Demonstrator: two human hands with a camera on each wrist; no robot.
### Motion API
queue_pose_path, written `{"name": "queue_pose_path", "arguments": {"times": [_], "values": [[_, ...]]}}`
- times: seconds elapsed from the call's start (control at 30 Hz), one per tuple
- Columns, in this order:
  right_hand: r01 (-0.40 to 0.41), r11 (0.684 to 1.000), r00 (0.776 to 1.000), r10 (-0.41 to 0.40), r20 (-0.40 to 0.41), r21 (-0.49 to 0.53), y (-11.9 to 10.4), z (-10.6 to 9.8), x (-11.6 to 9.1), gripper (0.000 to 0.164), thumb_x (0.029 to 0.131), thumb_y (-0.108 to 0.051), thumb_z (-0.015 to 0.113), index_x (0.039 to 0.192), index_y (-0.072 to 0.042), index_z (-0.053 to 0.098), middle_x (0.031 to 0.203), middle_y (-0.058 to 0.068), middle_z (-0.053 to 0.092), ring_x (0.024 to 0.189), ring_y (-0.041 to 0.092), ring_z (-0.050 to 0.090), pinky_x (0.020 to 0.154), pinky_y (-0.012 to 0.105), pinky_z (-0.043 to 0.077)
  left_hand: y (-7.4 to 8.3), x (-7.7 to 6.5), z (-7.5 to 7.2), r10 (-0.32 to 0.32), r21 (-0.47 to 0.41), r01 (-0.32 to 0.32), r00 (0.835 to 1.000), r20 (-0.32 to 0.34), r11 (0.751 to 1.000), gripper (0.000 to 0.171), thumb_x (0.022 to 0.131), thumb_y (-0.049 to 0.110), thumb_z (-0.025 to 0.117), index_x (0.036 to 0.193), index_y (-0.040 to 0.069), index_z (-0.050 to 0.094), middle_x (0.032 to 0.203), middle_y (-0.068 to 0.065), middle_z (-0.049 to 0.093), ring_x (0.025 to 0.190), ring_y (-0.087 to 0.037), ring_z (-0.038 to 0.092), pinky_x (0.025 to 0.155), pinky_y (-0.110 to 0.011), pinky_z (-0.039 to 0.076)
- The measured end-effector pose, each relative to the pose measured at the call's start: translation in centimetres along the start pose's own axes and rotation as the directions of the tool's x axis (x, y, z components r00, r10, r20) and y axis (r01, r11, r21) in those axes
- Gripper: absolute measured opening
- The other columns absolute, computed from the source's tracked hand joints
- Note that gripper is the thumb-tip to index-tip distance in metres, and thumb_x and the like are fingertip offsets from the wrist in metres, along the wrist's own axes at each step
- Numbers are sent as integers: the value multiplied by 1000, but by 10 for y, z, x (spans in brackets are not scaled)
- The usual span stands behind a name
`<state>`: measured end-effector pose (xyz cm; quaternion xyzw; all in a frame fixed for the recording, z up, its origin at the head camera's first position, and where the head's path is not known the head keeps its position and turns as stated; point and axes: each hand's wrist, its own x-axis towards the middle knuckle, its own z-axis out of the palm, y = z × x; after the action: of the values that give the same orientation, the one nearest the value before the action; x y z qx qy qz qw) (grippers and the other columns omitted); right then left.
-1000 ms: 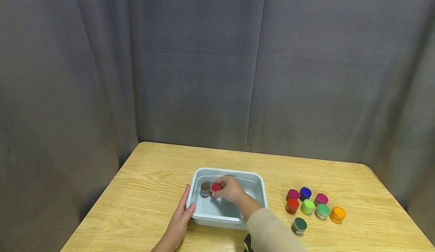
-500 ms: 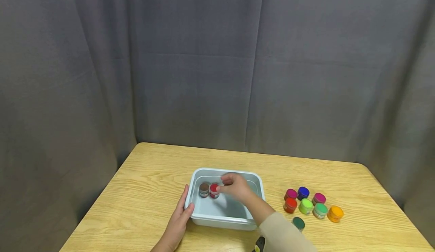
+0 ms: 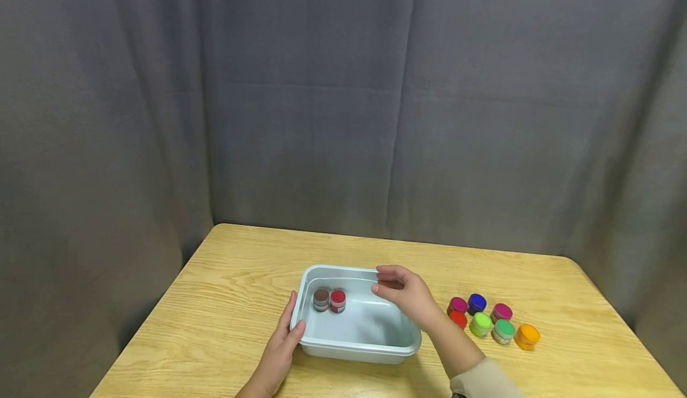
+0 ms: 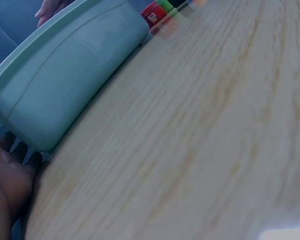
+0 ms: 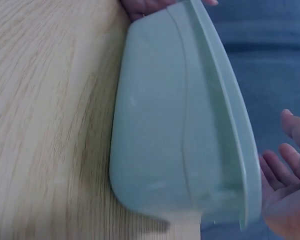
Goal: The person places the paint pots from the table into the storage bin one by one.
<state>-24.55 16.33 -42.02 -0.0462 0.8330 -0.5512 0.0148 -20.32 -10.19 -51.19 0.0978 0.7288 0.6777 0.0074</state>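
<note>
Grey curtains (image 3: 306,117) hang behind your counter (image 3: 247,272), and your bin (image 3: 349,326) sits between its left and right edges. Your left hand (image 3: 278,345) has fingers clamped round the bin's left end; your right hand (image 3: 410,295) hovers over the right end, fingers apart. You've got a brown jar (image 3: 321,301) and red jar (image 3: 338,301) inside, loose jars (image 3: 481,324) toward the counter's right edge.
</note>
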Motion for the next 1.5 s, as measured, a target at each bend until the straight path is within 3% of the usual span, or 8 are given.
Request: {"name": "queue_pose_path", "arguments": {"times": [0.3,0.67,0.9,1.0,1.13,1.27,1.5], "values": [[-16,1000,999,16,-37,-3,8,-34,-19,50,89,-27,73,133,-8,58,131,15,62,121,30,59,98,40,55,-2,0,-1,9,-19,-9,1000,1,1000,61,105,23,40,158,10,12,166,-14,7,152,-37,4,120,-56,4],[-36,993,992,22,-125,-109,27,-70,-50,51,92,-31,69,135,-7,55,136,16,59,124,32,57,92,34,58,0,0,1,6,3,-6,1000,-6,1000,61,105,24,40,158,10,13,166,-12,8,152,-38,7,120,-55,6],[-41,992,982,19,-187,-119,51,-82,-68,46,92,-24,69,132,-3,58,133,17,60,111,13,62,86,14,52,-1,0,0,14,6,-14,1000,-4,1000,61,105,24,39,158,9,12,166,-14,8,151,-40,6,120,-57,7],[-75,993,981,58,-183,-87,61,-85,-74,48,92,-23,69,133,-2,56,133,18,59,108,4,60,87,14,53,-1,0,0,11,7,-11,1000,-5,1000,61,105,23,39,158,9,12,165,-14,8,152,-38,7,120,-56,6],[-145,987,976,130,-177,-75,72,-89,-82,53,93,-26,68,137,-3,53,138,16,57,118,16,59,93,25,56,-1,0,0,10,2,-10,1000,-6,1000,61,105,22,40,158,9,13,165,-15,9,151,-37,7,120,-55,6],[-156,981,974,134,-184,-113,82,-90,-88,54,93,-29,68,137,-2,52,142,18,53,128,35,53,98,34,54,-1,0,0,15,2,-15,1000,-7,1000,61,105,22,40,158,8,12,165,-15,9,151,-37,7,120,-56,6],[-199,971,965,171,-201,-131,99,-91,-96,59,90,-28,71,138,1,50,142,22,52,128,39,53,97,37,55,-2,0,0,11,9,-11,1000,-10,1000,61,105,23,40,158,10,13,165,-14,9,152,-38,7,120,-56,6]]}}
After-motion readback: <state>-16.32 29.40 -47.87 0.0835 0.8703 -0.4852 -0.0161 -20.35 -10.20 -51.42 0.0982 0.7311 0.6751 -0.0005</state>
